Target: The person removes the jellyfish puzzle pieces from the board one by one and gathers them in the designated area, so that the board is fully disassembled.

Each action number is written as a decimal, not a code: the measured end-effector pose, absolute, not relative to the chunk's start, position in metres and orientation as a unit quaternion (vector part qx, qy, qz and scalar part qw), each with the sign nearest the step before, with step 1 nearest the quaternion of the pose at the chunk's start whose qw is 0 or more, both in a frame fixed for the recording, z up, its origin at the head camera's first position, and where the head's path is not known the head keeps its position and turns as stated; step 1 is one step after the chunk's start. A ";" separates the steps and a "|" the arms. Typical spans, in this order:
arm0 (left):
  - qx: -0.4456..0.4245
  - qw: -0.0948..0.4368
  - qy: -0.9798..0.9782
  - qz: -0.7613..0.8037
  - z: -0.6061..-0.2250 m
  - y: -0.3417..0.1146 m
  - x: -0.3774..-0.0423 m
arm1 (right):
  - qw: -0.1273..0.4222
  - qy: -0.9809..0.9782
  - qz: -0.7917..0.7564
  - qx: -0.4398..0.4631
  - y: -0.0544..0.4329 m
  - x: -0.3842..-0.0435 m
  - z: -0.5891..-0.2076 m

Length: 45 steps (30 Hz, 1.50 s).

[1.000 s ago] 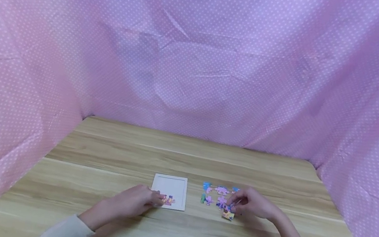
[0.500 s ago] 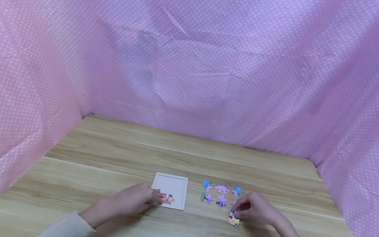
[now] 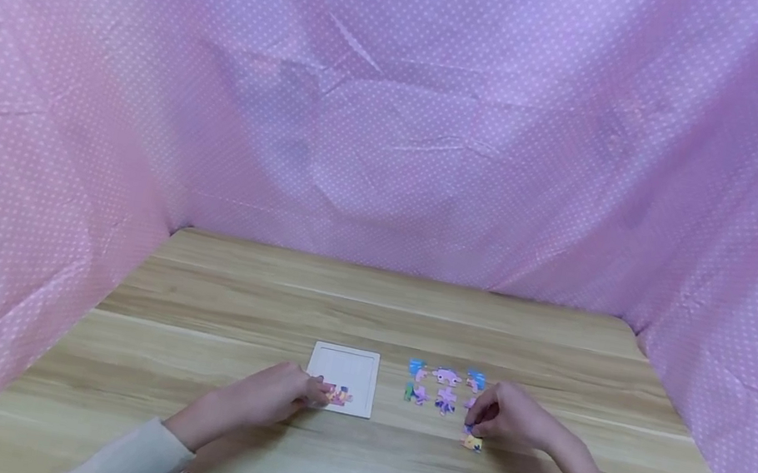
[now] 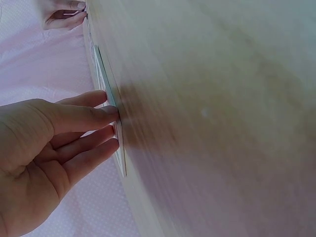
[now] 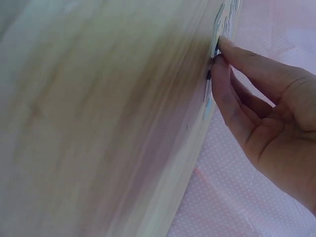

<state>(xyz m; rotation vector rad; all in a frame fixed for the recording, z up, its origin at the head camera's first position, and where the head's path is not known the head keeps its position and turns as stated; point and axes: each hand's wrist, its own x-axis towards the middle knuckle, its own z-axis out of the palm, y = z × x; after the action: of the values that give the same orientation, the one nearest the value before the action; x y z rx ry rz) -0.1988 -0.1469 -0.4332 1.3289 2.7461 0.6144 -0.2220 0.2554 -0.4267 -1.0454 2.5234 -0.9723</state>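
In the head view, a square white puzzle tray (image 3: 366, 370) lies on the wooden table, with joined pink, orange and blue puzzle pieces (image 3: 340, 395) at its lower edge. My left hand (image 3: 282, 390) rests at the tray's lower left corner; in the left wrist view its thumb and fingertips (image 4: 112, 143) touch the tray's edge. To the right, my right hand (image 3: 513, 417) pinches a yellow and purple puzzle piece (image 3: 473, 443) between thumb and fingers, low at the tabletop. The fingers hide part of this piece. The right wrist view shows the thumb (image 5: 232, 48) meeting a fingertip there.
Loose puzzle pieces in purple, blue and green, such as the octopus-like purple piece (image 3: 445, 400), lie in rows between the tray and my right hand. Pink dotted cloth (image 3: 388, 187) hangs around the table (image 3: 248, 289) at the back and sides.
My right hand has drawn the yellow piece slightly right and down, away from the purple piece in the middle, and turned it. The left hand stays at the tray.
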 end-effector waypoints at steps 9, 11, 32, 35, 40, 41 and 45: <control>0.426 0.013 0.885 0.190 -0.435 -0.145 -0.202 | 0.107 0.874 -0.329 -0.341 0.247 -0.233 -0.420; 0.429 0.006 0.883 0.190 -0.436 -0.144 -0.203 | 0.100 0.877 -0.328 -0.338 0.241 -0.237 -0.420; 0.427 0.014 0.887 0.174 -0.435 -0.142 -0.198 | 0.161 0.842 -0.363 -0.366 0.149 -0.254 -0.416; 0.427 0.023 0.885 0.184 -0.433 -0.141 -0.199 | 0.170 0.831 -0.366 -0.382 0.136 -0.258 -0.416; 0.425 0.030 0.881 0.205 -0.432 -0.141 -0.199 | 0.175 0.830 -0.359 -0.390 0.114 -0.259 -0.418; 0.423 0.028 0.881 0.211 -0.433 -0.141 -0.199 | 0.171 0.830 -0.355 -0.394 0.110 -0.260 -0.420; 0.417 0.024 0.880 0.226 -0.432 -0.143 -0.198 | 0.163 0.829 -0.346 -0.407 0.094 -0.261 -0.423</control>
<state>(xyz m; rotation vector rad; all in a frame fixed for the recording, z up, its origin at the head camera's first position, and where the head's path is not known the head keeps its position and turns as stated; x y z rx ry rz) -0.1980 -0.1434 -0.4322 1.2907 2.7225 0.7000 -0.2606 0.0942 -0.4229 -1.1611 2.3660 -0.9874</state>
